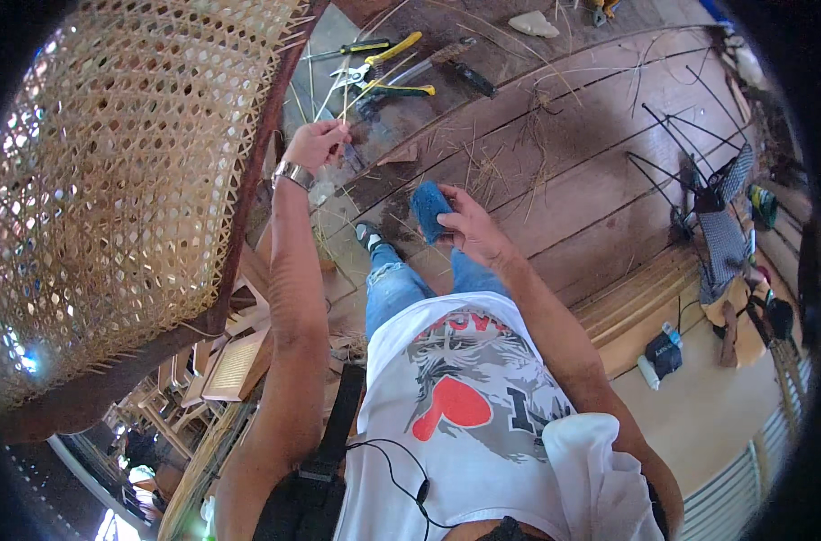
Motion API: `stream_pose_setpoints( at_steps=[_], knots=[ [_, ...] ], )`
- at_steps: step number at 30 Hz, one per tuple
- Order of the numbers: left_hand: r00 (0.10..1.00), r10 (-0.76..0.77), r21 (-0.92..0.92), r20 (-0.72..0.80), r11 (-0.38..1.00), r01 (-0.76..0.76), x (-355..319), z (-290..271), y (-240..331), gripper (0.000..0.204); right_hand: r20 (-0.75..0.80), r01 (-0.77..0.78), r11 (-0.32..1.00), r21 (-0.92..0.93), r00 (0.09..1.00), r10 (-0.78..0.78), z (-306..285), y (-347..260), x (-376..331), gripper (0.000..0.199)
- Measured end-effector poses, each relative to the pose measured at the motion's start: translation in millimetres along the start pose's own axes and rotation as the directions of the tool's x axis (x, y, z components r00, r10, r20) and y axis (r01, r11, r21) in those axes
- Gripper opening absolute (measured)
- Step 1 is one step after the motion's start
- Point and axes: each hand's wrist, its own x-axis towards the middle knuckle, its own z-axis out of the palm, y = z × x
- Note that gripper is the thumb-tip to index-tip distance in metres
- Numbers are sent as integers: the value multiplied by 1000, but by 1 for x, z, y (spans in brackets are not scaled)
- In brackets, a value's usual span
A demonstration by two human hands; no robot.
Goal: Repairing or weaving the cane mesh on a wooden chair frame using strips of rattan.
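Observation:
My left hand (319, 144) is closed, pinching a few thin pale cane strips (343, 110) beside the dark wooden frame of a woven cane panel (131, 162). Loose strand ends stick out along the panel's edge. Just beyond that hand lie hand shears (367, 76) with yellow and black handles, and the strips cross over them. In front of my right thigh, my right hand (475, 230) has its thumb and fingers closed on a dark blue, rounded, cloth-like thing (428, 213). Its exact kind is unclear.
A screwdriver (365, 47) and a black-handled tool (475, 79) lie near the shears. Cane scraps (538, 113) litter the plank floor (591, 171). At right, a person (730, 334) is beside a thin-legged folding chair (712, 194). Wooden chair parts (235, 365) stand at lower left.

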Motion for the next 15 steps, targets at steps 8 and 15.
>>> stream_pose_setpoints(
  at_steps=[8,15],
  knots=[
    [999,52,-230,-1,972,-51,-59,17,5,20,118,37,985,169,991,-58,41,-21,40,51],
    [911,-33,-713,-410,634,-298,-90,-7,-26,22,141,-119,966,229,986,88,66,-31,72,46]
  ],
)
